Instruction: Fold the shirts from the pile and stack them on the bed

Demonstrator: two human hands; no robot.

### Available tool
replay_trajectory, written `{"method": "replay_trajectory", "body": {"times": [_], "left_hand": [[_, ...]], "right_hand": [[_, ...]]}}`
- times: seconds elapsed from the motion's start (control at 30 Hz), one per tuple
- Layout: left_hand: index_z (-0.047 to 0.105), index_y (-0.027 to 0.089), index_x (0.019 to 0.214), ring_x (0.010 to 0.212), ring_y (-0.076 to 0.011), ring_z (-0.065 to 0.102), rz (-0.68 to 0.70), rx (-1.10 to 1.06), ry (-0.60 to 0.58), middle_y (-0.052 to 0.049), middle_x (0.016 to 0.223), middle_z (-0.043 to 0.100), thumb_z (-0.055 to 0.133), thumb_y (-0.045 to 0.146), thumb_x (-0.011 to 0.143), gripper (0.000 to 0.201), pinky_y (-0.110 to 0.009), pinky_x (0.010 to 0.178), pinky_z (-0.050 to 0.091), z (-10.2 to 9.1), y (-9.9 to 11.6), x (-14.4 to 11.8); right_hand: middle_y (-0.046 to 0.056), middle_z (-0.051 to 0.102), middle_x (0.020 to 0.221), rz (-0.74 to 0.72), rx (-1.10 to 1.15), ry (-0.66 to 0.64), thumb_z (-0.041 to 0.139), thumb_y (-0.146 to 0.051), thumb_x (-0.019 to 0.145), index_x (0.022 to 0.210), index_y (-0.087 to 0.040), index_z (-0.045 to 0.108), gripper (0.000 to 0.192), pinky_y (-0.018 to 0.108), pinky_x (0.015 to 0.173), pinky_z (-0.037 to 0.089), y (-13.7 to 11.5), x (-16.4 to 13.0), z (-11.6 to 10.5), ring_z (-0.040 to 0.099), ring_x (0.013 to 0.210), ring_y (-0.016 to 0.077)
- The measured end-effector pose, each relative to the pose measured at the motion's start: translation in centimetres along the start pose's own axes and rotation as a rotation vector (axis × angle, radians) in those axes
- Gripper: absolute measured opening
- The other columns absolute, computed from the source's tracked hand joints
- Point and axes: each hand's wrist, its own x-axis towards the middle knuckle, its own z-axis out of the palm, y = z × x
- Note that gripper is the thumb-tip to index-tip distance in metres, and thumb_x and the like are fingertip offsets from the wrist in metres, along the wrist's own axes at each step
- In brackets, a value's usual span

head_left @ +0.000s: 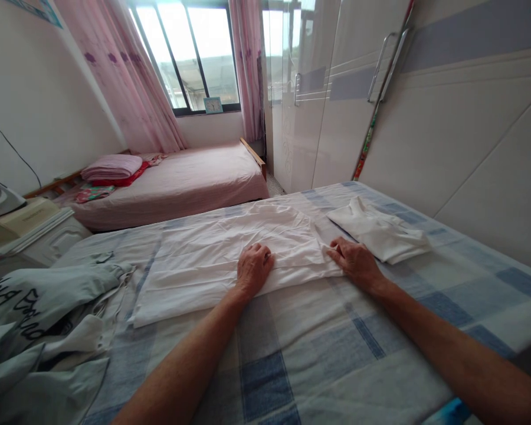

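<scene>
A white shirt lies spread on the bed, one long side folded over and its surface wrinkled. My left hand rests on the middle of its near part, fingers curled down and closed on the cloth. At the shirt's right end, my right hand pinches the edge between thumb and fingers. Just beyond that hand sits a folded white garment with a dark edge showing at its left side.
A blue-and-white checked sheet covers the bed. Grey-green clothes with black lettering are heaped at the left. Behind stands a second bed with folded bedding. A white wardrobe lines the right side.
</scene>
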Motion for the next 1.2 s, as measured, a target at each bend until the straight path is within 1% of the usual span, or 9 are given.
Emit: {"method": "replay_trajectory", "body": {"times": [0.13,0.23,0.37,0.5,0.7,0.83,1.03,1.1,1.2], "left_hand": [[0.062,0.021,0.078,0.086,-0.0192,0.056,0.005,0.019,0.001,-0.004,0.082,0.062,0.049,0.033,0.089,0.021,-0.030,0.080,0.042,-0.1,0.2,-0.1],[0.062,0.020,0.079,0.086,-0.0199,0.056,0.010,0.024,-0.004,-0.005,0.083,0.062,0.049,0.032,0.088,0.020,-0.030,0.080,0.042,-0.2,0.2,0.0],[0.064,0.020,0.083,0.089,-0.0216,0.056,0.003,0.030,-0.009,-0.007,0.088,0.063,0.051,0.032,0.088,0.019,-0.032,0.081,0.042,-0.2,0.1,-0.1],[0.065,0.020,0.084,0.092,-0.0224,0.056,-0.013,0.006,0.000,-0.008,0.090,0.064,0.051,0.029,0.087,0.017,-0.034,0.084,0.043,-0.1,0.4,-0.3],[0.065,0.021,0.102,0.099,-0.0214,0.058,0.018,-0.046,0.016,-0.008,0.104,0.065,0.046,0.037,0.091,0.028,-0.034,0.088,0.045,-1.9,-0.5,-0.5],[0.058,0.023,0.122,0.125,-0.0231,0.046,0.100,0.035,-0.002,-0.009,0.131,0.056,0.042,0.036,0.093,0.035,-0.039,0.104,0.035,-4.2,-5.0,-2.8],[0.055,0.022,0.127,0.133,-0.0264,0.038,-0.194,0.181,-0.084,-0.010,0.140,0.048,0.044,0.037,0.090,0.041,-0.046,0.109,0.031,-6.4,-14.9,-7.8],[0.058,0.021,0.122,0.131,-0.0268,0.041,-0.245,0.221,-0.050,-0.010,0.137,0.051,0.044,0.037,0.090,0.039,-0.046,0.108,0.032,-7.2,-17.2,-8.0],[0.060,0.021,0.118,0.125,-0.0254,0.047,-0.264,0.275,0.033,-0.010,0.133,0.055,0.042,0.034,0.090,0.036,-0.043,0.106,0.036,-8.5,-19.5,-5.9]], "right_hand": [[0.016,0.058,0.126,-0.148,-0.127,0.076,0.040,-0.039,0.091,0.124,-0.015,0.052,0.043,0.042,0.094,0.034,-1.2,-1.0,-0.2,0.052,0.116,0.0279],[0.013,0.039,0.147,-0.329,-0.098,-0.082,0.039,-0.046,0.091,0.140,-0.019,0.039,0.057,0.046,0.107,0.024,-1.3,-2.5,0.3,0.030,0.137,0.0259],[0.012,0.037,0.147,-0.265,-0.119,-0.265,0.035,-0.049,0.091,0.143,-0.020,0.037,0.060,0.049,0.108,0.024,-0.1,-4.1,1.3,0.031,0.137,0.0249],[0.014,0.035,0.148,-0.210,-0.113,-0.146,0.028,-0.047,0.094,0.144,-0.017,0.035,0.059,0.050,0.108,0.026,-0.8,-3.7,0.7,0.030,0.137,0.0247],[0.012,0.028,0.152,-0.353,-0.027,0.003,0.027,-0.045,0.095,0.146,-0.019,0.031,0.058,0.048,0.110,0.023,-6.3,0.0,-0.4,0.022,0.141,0.0247],[0.012,0.031,0.150,-0.384,-0.062,-0.068,0.029,-0.045,0.095,0.142,-0.018,0.039,0.056,0.049,0.110,0.023,-6.9,1.8,1.5,0.024,0.140,0.0260],[0.012,0.038,0.146,-0.293,-0.075,-0.257,0.035,-0.048,0.091,0.137,-0.018,0.047,0.056,0.049,0.108,0.029,-3.9,1.9,4.7,0.033,0.135,0.0266],[0.011,0.043,0.143,-0.310,-0.021,-0.259,0.034,-0.047,0.091,0.133,-0.019,0.051,0.053,0.048,0.106,0.033,-3.2,2.6,4.6,0.038,0.133,0.0255],[0.010,0.056,0.133,-0.306,0.097,-0.200,0.032,-0.043,0.092,0.126,-0.021,0.057,0.048,0.041,0.102,0.040,-2.3,5.6,3.6,0.050,0.124,0.0226]]}}
